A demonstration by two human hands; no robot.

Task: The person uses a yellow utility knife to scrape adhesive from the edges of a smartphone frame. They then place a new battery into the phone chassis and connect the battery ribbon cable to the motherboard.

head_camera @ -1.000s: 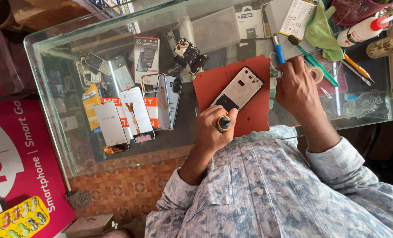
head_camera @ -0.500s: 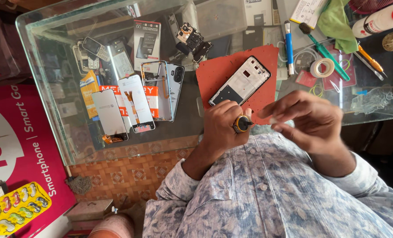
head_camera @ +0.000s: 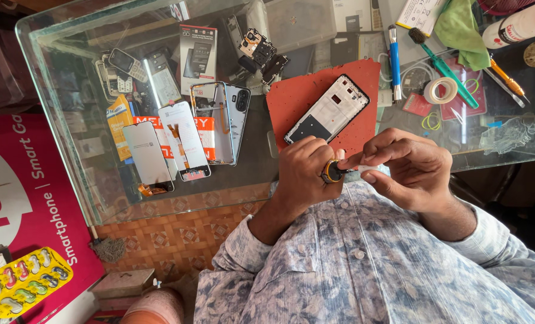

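Head view: the left hand (head_camera: 303, 171) is curled shut around a small round tool with a black and yellow end (head_camera: 331, 172), held just off the near edge of the glass tabletop (head_camera: 63, 102). The right hand (head_camera: 408, 168) is nearly closed, its thumb and forefinger pinched together at the tool's tip, touching it. Just beyond the left hand, a bare phone frame (head_camera: 327, 110), flat, rectangular and pale inside a dark rim, lies on a dull red mat (head_camera: 294, 99). Left of the mat lie glossy loose phone screens (head_camera: 149, 155) and back covers.
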